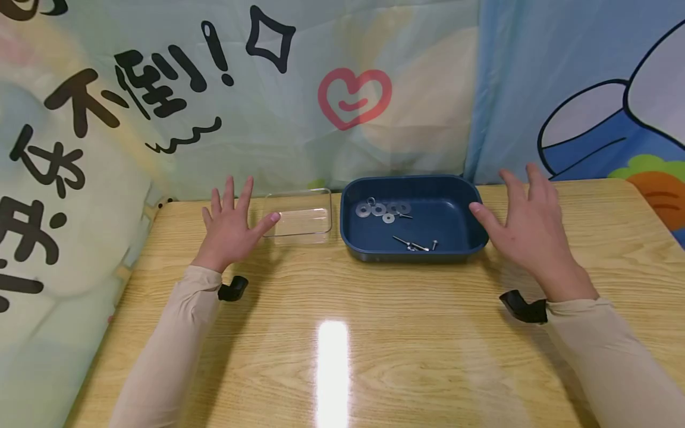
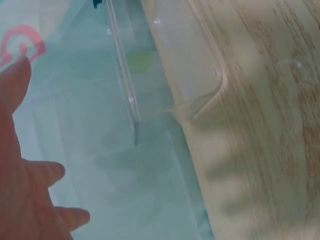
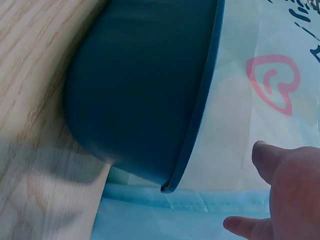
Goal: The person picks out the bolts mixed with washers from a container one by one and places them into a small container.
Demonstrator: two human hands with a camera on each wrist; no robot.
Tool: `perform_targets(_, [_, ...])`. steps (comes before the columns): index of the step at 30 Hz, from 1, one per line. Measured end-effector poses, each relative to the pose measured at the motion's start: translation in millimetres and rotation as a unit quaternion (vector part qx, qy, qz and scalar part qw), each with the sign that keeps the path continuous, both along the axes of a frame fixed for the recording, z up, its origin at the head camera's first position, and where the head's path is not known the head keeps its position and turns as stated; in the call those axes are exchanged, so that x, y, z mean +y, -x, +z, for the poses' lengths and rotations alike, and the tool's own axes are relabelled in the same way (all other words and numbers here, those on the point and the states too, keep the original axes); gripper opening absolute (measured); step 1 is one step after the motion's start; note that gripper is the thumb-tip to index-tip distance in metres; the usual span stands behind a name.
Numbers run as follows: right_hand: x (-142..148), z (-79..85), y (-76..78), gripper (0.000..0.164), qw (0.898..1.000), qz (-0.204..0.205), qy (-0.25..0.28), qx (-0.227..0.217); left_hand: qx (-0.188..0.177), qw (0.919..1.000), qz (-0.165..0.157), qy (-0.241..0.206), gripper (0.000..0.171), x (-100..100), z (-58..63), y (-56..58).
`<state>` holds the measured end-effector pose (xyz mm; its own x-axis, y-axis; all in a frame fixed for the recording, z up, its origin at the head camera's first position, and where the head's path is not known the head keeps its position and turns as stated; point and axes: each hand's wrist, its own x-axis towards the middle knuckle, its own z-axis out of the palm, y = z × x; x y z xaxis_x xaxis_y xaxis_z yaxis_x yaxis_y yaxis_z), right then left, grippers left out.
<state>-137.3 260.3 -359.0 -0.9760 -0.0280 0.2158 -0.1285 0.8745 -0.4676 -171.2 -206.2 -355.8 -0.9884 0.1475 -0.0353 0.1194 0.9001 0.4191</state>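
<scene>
My left hand is spread above the table's left side, its thumb close to a clear plastic box. In the left wrist view that clear box stands at the table's back edge, apart from the fingers. A dark blue basin stands right of the box. Inside it lie several flat washers toward the back left and several small screws near the front. Beside the basin's right end hovers my right hand, fingers spread, holding nothing. The right wrist view shows the basin's outer wall.
The wood-grain table reaches back to a printed cloth hanging behind and along the left side. A black wrist camera mount sits at the left cuff, another mount at the right cuff.
</scene>
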Motion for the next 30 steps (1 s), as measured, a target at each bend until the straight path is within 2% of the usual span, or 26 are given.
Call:
perform_targets(12, [-19,-4.6,0.9,0.073,1.000,0.005,-0.024,-0.002,0.007,0.9994,-0.020,-0.026,0.092,1,-12.5,5.2])
perform_targets(25, [-50,-7.2,1.9,0.069,0.998,0.052,-0.016,0.018,0.002,0.9977,-0.034,-0.059,0.096,6,-28.1,12.0])
perform_targets(30, [-62,-7.1,2.1,0.068,0.998,0.056,-0.017,0.000,-0.012,0.9964,-0.032,-0.077,0.101,9,-33.7,14.2])
